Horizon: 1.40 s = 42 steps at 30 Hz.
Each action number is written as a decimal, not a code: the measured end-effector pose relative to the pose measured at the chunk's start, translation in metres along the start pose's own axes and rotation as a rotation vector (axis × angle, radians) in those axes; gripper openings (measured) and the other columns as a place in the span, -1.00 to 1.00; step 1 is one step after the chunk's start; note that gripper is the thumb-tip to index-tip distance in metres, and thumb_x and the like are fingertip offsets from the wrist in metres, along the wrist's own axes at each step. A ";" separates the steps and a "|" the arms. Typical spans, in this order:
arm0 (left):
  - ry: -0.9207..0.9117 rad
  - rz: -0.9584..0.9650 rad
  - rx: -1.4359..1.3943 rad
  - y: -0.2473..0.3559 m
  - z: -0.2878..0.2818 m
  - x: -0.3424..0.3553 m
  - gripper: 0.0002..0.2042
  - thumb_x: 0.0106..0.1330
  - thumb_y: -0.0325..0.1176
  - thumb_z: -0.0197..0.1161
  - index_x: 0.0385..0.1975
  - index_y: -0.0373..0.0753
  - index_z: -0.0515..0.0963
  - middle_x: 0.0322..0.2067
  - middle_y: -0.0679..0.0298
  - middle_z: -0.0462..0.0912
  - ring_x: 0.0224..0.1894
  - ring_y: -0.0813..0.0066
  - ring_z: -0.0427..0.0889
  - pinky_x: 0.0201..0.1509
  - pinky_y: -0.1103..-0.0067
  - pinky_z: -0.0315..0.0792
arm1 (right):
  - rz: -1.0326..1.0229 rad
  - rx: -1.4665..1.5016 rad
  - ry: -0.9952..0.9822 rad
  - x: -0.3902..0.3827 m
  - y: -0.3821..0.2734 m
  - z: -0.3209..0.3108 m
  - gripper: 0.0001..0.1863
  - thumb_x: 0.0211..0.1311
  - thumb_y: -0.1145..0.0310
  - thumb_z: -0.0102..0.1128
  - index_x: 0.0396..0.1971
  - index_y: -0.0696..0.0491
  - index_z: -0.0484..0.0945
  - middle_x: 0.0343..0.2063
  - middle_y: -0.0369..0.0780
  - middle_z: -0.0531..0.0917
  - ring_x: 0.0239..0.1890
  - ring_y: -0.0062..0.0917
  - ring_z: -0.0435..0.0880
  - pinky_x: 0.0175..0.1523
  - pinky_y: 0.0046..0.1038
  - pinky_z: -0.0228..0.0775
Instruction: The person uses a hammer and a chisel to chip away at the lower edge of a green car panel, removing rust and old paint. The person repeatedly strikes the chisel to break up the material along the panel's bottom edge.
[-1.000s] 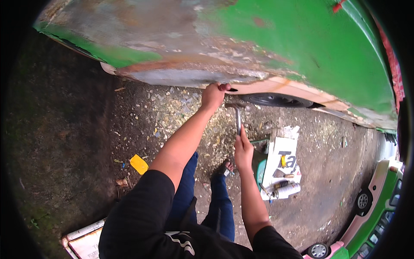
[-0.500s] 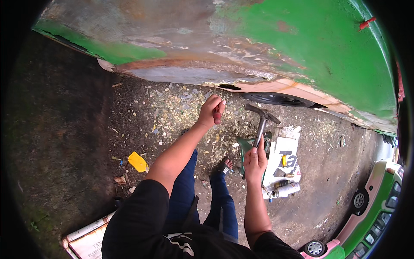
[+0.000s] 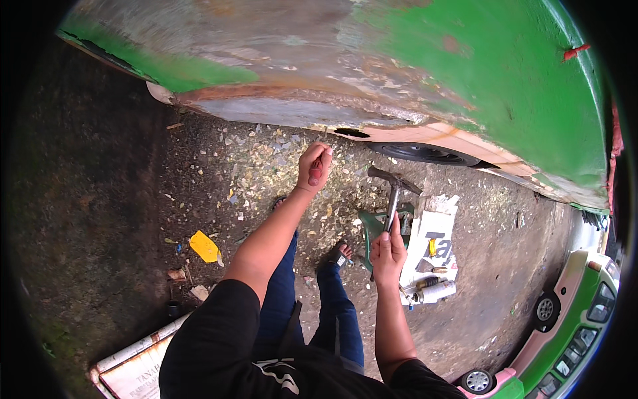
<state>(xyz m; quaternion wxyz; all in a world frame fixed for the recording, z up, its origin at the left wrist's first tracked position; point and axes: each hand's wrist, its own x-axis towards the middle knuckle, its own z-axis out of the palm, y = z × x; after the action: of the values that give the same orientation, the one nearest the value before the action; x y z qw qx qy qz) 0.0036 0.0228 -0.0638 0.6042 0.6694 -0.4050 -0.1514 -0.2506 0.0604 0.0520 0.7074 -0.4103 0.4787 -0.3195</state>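
1. Hammer (image 3: pixel 393 199): near the green crate (image 3: pixel 372 229) in view; its handle points away from the person, leaning slightly right — head outermost, set crosswise.
2. Red-handled tool (image 3: pixel 315 174): near the vehicle's lower panel (image 3: pixel 458 142), shaft toward it, butt toward the person.
3. Left hand (image 3: pixel 310 161): clenched around that tool, arm outstretched.
4. Right hand (image 3: pixel 389 253): grasping the hammer's handle, forearm forward.
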 end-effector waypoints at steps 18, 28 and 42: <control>-0.004 -0.055 -0.231 -0.013 -0.016 0.004 -0.78 0.38 -0.46 0.09 -0.52 -0.38 0.37 -0.52 0.27 0.43 -0.47 0.53 0.40 -0.35 0.60 0.32 | 0.009 -0.050 -0.045 0.000 -0.001 -0.001 -0.44 0.47 0.46 -0.04 0.42 0.07 0.12 -0.54 -0.48 0.29 -0.57 -0.83 0.21 -0.52 -0.73 0.07; -0.026 -0.268 -0.399 -0.014 -0.036 0.029 -0.65 0.46 -0.25 0.04 -0.61 -0.26 0.30 -0.63 0.40 0.33 -0.54 0.64 0.26 -0.43 0.63 0.18 | -0.067 -0.271 -0.081 0.009 -0.012 0.004 -0.49 0.44 0.49 -0.04 0.37 0.10 0.23 -0.52 -0.43 0.40 -0.54 -0.83 0.28 -0.46 -0.73 0.15; 0.054 -0.370 -0.452 -0.049 -0.013 0.052 -0.73 0.41 -0.28 0.15 -0.54 -0.26 0.43 -0.59 0.49 0.35 -0.50 0.65 0.28 -0.40 0.56 0.29 | -0.925 -1.353 -0.736 0.057 -0.150 0.143 -0.31 0.13 0.57 0.08 0.30 -0.24 0.37 -0.47 -0.13 0.51 -0.56 -0.24 0.59 -0.45 -0.22 0.51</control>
<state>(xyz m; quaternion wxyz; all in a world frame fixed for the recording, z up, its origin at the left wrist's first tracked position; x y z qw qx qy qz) 0.0625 -0.0088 -0.0922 0.7105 0.5843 -0.2157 -0.3276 -0.1059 -0.0171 0.1902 0.2236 -0.9675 0.0945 -0.0707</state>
